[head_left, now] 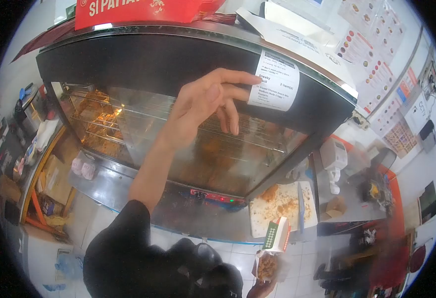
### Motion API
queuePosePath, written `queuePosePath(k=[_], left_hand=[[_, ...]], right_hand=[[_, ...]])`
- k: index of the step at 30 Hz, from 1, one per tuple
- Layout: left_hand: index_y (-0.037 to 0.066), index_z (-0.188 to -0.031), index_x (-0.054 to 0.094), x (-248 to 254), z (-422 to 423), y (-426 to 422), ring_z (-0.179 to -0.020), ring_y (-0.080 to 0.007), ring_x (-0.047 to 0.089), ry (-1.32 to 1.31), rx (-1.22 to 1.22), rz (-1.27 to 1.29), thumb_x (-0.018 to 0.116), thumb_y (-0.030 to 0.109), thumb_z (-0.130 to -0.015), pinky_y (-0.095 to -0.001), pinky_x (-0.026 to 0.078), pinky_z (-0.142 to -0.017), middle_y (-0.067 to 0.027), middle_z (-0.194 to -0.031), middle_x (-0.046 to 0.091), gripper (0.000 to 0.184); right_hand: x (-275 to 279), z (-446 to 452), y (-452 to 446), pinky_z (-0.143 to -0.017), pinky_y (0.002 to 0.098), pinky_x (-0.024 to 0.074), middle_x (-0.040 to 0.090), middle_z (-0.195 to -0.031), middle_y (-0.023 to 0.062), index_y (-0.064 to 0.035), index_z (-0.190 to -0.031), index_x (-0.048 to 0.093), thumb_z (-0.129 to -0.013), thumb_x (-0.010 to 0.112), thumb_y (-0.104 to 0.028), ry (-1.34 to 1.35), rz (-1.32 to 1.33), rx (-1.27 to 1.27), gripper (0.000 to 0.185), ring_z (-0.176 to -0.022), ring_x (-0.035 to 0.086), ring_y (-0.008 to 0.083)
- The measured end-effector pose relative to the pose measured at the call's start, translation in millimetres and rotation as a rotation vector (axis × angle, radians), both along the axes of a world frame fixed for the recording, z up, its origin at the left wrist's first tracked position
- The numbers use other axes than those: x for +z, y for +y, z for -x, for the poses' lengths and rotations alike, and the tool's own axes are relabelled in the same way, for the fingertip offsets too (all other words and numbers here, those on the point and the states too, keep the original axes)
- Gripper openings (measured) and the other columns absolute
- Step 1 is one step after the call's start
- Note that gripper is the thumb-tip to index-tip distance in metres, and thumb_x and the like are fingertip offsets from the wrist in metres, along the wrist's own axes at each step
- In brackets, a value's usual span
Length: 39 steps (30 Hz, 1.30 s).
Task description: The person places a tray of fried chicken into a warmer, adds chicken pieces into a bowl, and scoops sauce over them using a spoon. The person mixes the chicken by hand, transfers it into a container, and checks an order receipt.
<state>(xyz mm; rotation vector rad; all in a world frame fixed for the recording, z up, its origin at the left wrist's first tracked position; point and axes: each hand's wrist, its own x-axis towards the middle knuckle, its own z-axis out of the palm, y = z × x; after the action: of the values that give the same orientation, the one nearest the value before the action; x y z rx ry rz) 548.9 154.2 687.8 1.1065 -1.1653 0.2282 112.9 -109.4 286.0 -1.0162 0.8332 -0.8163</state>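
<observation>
My left hand [198, 107] reaches up across the front of a black glass-fronted food warmer [153, 64], fingers stretched out and apart. Its fingertips are at the left edge of a white printed order slip [277, 82] on the warmer's upper edge; nothing is gripped. Low in the view, my right hand [261, 289] holds an open paper food box [276, 236] with a green-checked lid flap. Small brown fried pieces [266, 268] fill the box. Part of the right hand is cut off by the frame's bottom edge.
A white cutting board [257, 218] with crumbs and a knife [301, 206] lies on the metal counter. A white printer [333, 154] stands at right. Pink-wrapped bundles [83, 168] sit at left. A red box [138, 12] and white cartons [297, 39] top the warmer.
</observation>
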Motion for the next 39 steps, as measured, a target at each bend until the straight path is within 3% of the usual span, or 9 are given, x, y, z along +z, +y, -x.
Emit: queuePosePath(k=[8, 17, 19, 23, 27, 31, 33, 38, 39], left_hand=[[-0.004, -0.125, 0.059, 1, -5, -5, -0.07, -0.0178, 0.07, -0.093, -0.026, -0.011, 0.032, 0.047, -0.104, -0.0236, 0.053, -0.055, -0.0216, -0.124, 0.065, 0.061], [-0.004, -0.125, 0.063, -13, -3, -21, -0.074, -0.021, 0.071, -0.097, 0.075, 0.005, 0.025, 0.06, -0.102, -0.0246, 0.053, -0.056, -0.0179, -0.127, 0.065, 0.077], [-0.008, -0.127, 0.057, -12, 6, -26, -0.07, -0.0245, 0.072, -0.101, 0.203, -0.074, 0.018, 0.078, -0.093, -0.0279, 0.054, -0.048, -0.0281, -0.117, 0.066, 0.101], [-0.008, -0.128, 0.057, -19, 23, -40, -0.071, -0.026, 0.072, -0.065, 0.22, -0.097, 0.017, 0.079, -0.092, -0.029, 0.054, -0.048, -0.0281, -0.116, 0.066, 0.102], [-0.01, -0.13, 0.055, -30, 60, -71, -0.072, -0.0264, 0.072, -0.032, 0.291, -0.125, 0.015, 0.078, -0.093, -0.0307, 0.055, -0.052, -0.027, -0.114, 0.067, 0.104], [-0.012, -0.13, 0.054, -50, 105, -116, -0.072, -0.0266, 0.071, 0.046, 0.301, -0.203, 0.015, 0.077, -0.093, -0.031, 0.055, -0.056, -0.0263, -0.113, 0.067, 0.104], [-0.013, -0.13, 0.054, -73, 117, -139, -0.073, -0.0269, 0.071, 0.05, 0.305, -0.254, 0.016, 0.076, -0.094, -0.031, 0.055, -0.059, -0.0262, -0.114, 0.067, 0.103], [-0.013, -0.13, 0.054, -156, 150, -218, -0.075, -0.0264, 0.07, -0.035, 0.599, -0.445, 0.019, 0.072, -0.097, -0.0342, 0.055, -0.07, -0.0247, -0.109, 0.069, 0.098], [-0.013, -0.13, 0.054, -158, 162, -244, -0.076, -0.0261, 0.07, 0.024, 0.46, -0.431, 0.019, 0.071, -0.098, -0.0346, 0.055, -0.072, -0.0247, -0.108, 0.069, 0.097]], right_hand=[[16, -3, 8, -0.085, 0.0364, 0.0533, 0.056, -0.131, 0.0135, -0.0053, -0.144, 0.048, -0.088, 0.06, 0.012, -0.008, -0.022, -0.047, 0.059, -0.114, 0.056, 0.0229], [32, -16, -4, -0.092, 0.037, 0.051, 0.052, -0.136, 0.0148, -0.0082, -0.142, 0.049, -0.098, 0.054, -0.011, -0.033, -0.145, -0.163, 0.044, -0.12, 0.053, 0.0261], [38, -16, -10, -0.093, 0.0372, 0.0505, 0.051, -0.138, 0.0151, -0.0088, -0.142, 0.05, -0.101, 0.053, -0.016, -0.044, -0.181, -0.204, 0.042, -0.121, 0.052, 0.0269], [47, -13, -30, -0.097, 0.0405, 0.0471, 0.052, -0.139, 0.0159, -0.0049, -0.142, 0.049, -0.101, 0.053, -0.036, -0.011, -0.16, -0.194, 0.051, -0.125, 0.051, 0.029], [37, 9, -74, -0.096, 0.0406, 0.0477, 0.046, -0.145, 0.0162, -0.0082, -0.144, 0.049, -0.101, 0.054, -0.024, -0.063, -0.209, -0.179, 0.046, -0.128, 0.048, 0.0308], [51, 29, -120, -0.102, 0.0401, 0.0464, 0.05, -0.139, 0.0187, 0.0023, -0.145, 0.042, -0.097, 0.054, -0.006, 0.115, 0.161, -0.168, 0.05, -0.129, 0.049, 0.0275], [47, 52, -149, -0.101, 0.0453, 0.049, 0.046, -0.141, 0.0175, 0.0016, -0.144, 0.04, -0.103, 0.047, -0.033, 0.075, 0.186, -0.139, 0.054, -0.127, 0.051, 0.0324], [78, 91, -214, -0.098, 0.0434, 0.0511, 0.047, -0.14, 0.017, 0.001, -0.144, 0.04, -0.103, 0.049, -0.031, 0.318, 0.397, -0.133, 0.053, -0.125, 0.053, 0.032], [78, 101, -229, -0.098, 0.0428, 0.0517, 0.048, -0.139, 0.0171, 0.0014, -0.144, 0.04, -0.103, 0.049, -0.031, 0.388, 0.431, -0.167, 0.053, -0.124, 0.053, 0.0319]])
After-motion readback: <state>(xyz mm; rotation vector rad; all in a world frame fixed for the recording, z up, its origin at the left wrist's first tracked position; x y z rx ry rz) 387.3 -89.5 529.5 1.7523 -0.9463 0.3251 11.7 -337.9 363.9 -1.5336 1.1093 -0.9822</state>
